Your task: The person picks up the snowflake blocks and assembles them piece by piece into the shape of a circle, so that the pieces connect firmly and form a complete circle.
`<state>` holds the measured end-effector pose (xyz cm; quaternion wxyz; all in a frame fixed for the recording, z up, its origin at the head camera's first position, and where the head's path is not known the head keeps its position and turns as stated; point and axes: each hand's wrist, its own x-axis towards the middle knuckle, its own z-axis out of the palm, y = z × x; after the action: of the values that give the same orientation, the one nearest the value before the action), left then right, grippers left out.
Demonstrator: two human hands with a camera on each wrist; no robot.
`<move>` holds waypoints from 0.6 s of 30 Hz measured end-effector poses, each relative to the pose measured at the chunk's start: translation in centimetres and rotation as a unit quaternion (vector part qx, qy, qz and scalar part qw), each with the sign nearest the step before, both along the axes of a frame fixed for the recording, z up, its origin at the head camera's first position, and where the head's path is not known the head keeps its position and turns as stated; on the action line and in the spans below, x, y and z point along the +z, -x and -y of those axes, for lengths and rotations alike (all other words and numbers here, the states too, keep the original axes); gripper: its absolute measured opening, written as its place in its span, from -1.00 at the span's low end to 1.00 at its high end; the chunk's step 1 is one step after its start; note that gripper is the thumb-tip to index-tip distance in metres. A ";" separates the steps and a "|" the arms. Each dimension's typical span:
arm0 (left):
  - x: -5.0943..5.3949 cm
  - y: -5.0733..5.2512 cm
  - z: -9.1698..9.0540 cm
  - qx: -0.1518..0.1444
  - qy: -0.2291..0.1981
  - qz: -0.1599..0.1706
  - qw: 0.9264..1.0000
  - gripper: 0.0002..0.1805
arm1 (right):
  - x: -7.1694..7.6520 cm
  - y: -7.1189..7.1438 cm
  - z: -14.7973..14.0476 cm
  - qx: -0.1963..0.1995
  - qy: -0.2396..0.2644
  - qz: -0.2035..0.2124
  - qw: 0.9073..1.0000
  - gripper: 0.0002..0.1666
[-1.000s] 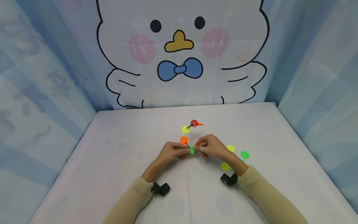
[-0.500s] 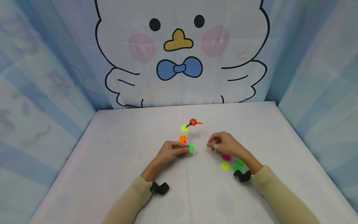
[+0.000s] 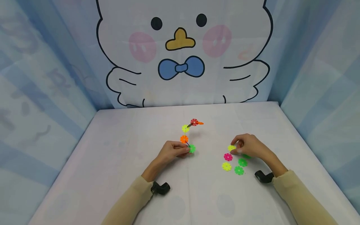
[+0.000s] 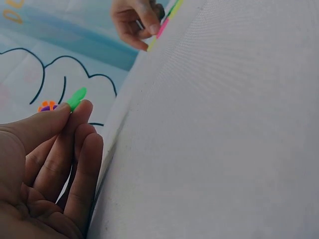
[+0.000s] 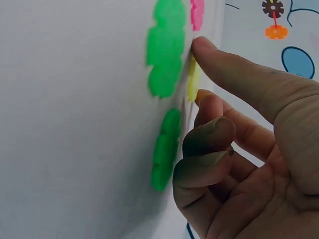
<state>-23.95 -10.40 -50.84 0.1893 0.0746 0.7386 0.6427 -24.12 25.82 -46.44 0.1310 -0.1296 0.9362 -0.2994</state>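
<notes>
The left hand [image 3: 172,150] pinches a green snowflake disc [image 3: 192,148], which sits at the hand's 3 o'clock. From it a purple edge-on disc [image 3: 187,144] points toward 10 or 11 o'clock and meets an orange snowflake disc [image 3: 184,139]. At that one's 12 o'clock is a yellow chain disc [image 3: 185,128], then a dark edge-on link [image 3: 189,125] leads toward 2 o'clock to a red snowflake disc [image 3: 194,122], with an orange edge-on disc [image 3: 200,123] at the red one's 3 o'clock.

The right hand [image 3: 251,146] has thumb and forefinger narrowly apart about a loose yellow disc [image 3: 231,148]; I cannot tell whether they grip it. On the worktop [image 3: 140,137], a pink disc [image 3: 228,157] lies at the loose yellow disc's 7 o'clock, with a lower yellow disc [image 3: 226,166] beyond, and green discs [image 3: 239,170] nearby toward 4 and 5 o'clock
</notes>
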 end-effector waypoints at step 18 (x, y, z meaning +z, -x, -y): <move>0.2 -0.2 0.0 0.001 -0.007 -0.003 1.000 -0.74 | 0.5 0.0 0.1 -0.005 0.007 -0.002 1.000 -0.79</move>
<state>-23.78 -10.35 -50.60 0.1864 0.0773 0.7344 0.6481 -24.09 25.74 -45.91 0.1262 -0.1262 0.9350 -0.3063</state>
